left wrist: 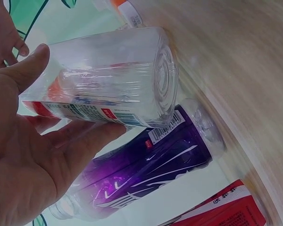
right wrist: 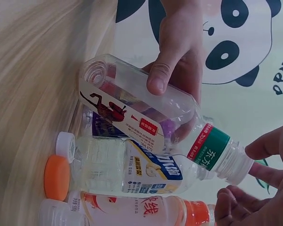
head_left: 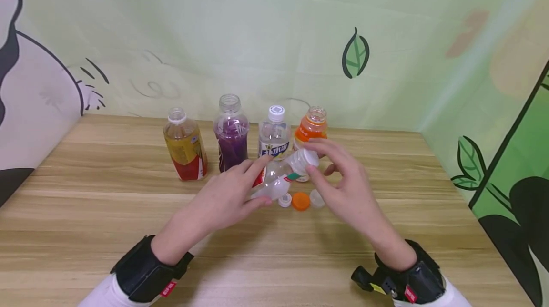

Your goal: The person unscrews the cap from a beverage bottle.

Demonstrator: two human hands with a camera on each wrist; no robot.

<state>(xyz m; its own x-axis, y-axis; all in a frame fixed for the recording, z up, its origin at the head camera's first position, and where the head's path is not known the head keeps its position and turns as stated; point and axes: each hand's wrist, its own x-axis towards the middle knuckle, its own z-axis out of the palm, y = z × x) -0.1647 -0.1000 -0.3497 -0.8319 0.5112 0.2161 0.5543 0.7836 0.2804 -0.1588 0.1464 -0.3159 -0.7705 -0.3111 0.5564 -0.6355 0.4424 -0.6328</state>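
Your left hand (head_left: 229, 197) holds the clear plastic drink bottle (head_left: 280, 176) round its body, thumb on one side and fingers on the other, while your right hand (head_left: 351, 192) has a narrow pinch on its white cap (head_left: 310, 157), thumb and fingertips at the rim. That bottle is tilted in front of you above the wooden table (head_left: 257, 254), base toward eight o'clock and capped end toward two, with a green and red band round its neck. Taking it as the clock's centre, you have a row of upright bottles on its far side: the yellow-and-red-labelled bottle (head_left: 185, 149) between nine and ten o'clock, the purple bottle (head_left: 232, 140) at ten, the white-capped clear bottle (head_left: 274, 138) at twelve, and the orange-labelled bottle (head_left: 311, 128) at one. The purple and orange-labelled ones stand with open mouths. On your near side three loose caps lie close together on the tabletop: the small white cap (head_left: 285, 200) at six o'clock, the orange cap (head_left: 301, 201) near five, and the translucent cap (head_left: 317, 198) at four, just beside your right hand.
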